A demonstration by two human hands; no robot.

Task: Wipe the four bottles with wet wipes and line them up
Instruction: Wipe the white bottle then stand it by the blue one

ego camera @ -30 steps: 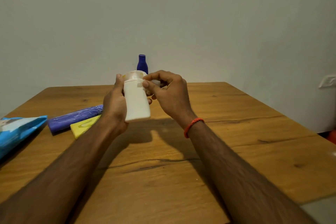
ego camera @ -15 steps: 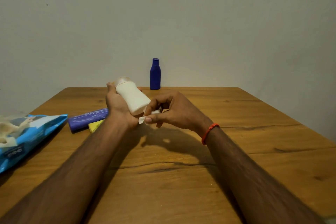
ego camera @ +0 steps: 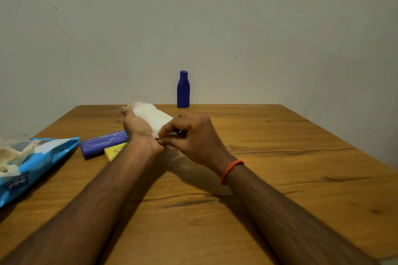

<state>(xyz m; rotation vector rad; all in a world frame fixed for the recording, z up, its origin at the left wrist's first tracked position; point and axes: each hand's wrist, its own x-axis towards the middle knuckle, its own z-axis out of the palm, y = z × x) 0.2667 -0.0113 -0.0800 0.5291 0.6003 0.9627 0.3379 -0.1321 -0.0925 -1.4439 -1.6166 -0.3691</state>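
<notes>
Head view: left hand (ego camera: 137, 127) grips white bottle (ego camera: 154, 117); right hand (ego camera: 193, 137) pinches wipe (ego camera: 155, 135); four bottles.

Your left hand (ego camera: 137, 127) hides most of the yellow bottle (ego camera: 114, 151); the wipes pack (ego camera: 32, 163) is cut off at the frame's left edge.

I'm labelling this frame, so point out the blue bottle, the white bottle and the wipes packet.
blue bottle (ego camera: 183, 92), head view, middle of its body.
white bottle (ego camera: 153, 119), head view, bare side between the hands.
wipes packet (ego camera: 45, 157), head view, blue front face.
</notes>
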